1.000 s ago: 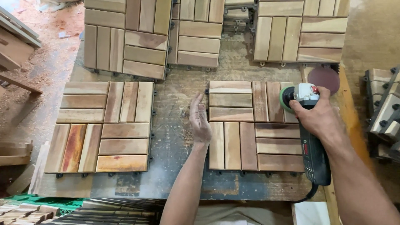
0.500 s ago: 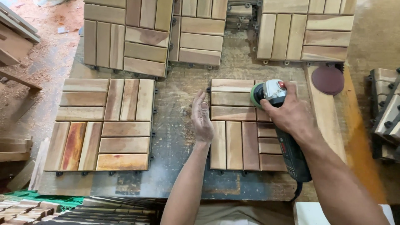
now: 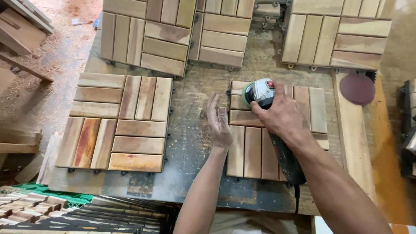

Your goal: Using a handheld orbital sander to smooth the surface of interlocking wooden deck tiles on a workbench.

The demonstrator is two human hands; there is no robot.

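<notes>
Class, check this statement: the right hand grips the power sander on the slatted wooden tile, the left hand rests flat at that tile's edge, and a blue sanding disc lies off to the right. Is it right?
Not quite. The head view shows the loose sanding disc is dark red, not blue. The rest holds: the right hand grips the power sander on the wooden tile, and the left hand rests at its edge.

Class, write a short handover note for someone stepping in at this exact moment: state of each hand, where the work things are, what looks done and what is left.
Right hand: gripping the angle grinder, its sanding head on the upper left corner of the wooden deck tile in front.
Left hand: open, flat against that tile's left edge, steadying it.
Nearby: a second wooden tile lies to the left on the workbench; more tiles lie along the far edge; a spare sanding disc lies to the right.
Done: cannot tell how much of the tile is sanded.
Left: probably the tile's remaining slats.
</notes>
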